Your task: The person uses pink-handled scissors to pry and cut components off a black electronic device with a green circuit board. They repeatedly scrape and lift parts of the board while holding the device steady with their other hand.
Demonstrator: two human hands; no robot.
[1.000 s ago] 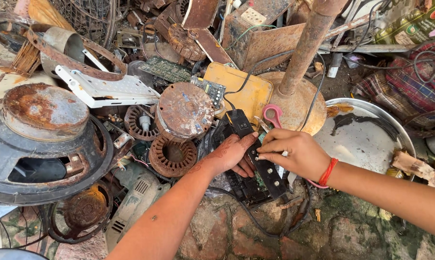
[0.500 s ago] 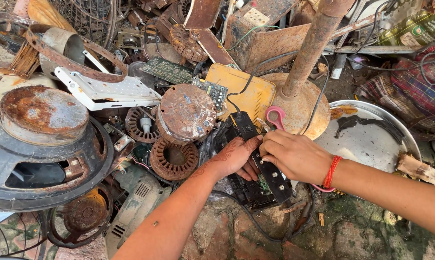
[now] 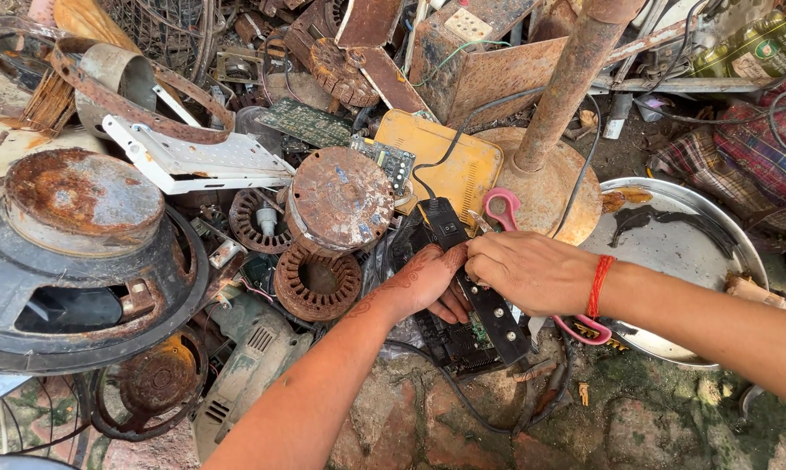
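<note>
Black electronics casing (image 3: 489, 315) lies long axis slanting away from the rusty pole base (image 3: 545, 187) — pinched between left hand (image 3: 432, 283) and right hand (image 3: 528, 271), both equally near.

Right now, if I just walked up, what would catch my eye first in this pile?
Probably the two hands in the middle: the left hand and right hand both grip a black electronic strip, with pink-handled scissors under the right one. To the left sits a big rusty speaker. Behind the hands lies a yellow box, and a rusty pole rises at upper right.
</note>
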